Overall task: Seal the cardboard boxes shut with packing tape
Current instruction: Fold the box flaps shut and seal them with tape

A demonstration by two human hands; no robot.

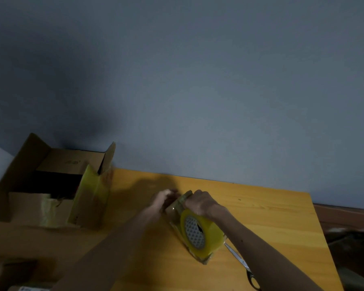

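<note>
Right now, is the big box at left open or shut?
Open. The big cardboard box has its flaps standing up and apart, and its dark interior shows between them.

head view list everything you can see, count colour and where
wall: one, grey-blue, behind the table
table: one, yellow-orange wood, lower half of view
open box: one, brown cardboard with yellowish tape on its flaps, left end of table
small box: one, brown, glossy with tape, table centre between the hands
tape roll: one, yellow, on edge against the small box by the right wrist
scissors: one pair, silver blades and dark handles, on table under the right forearm
other cardboard: count unclear, brown, bottom left in shadow
left hand: one, at the small box's far end, blurred
right hand: one, gripping the small box's top
</note>
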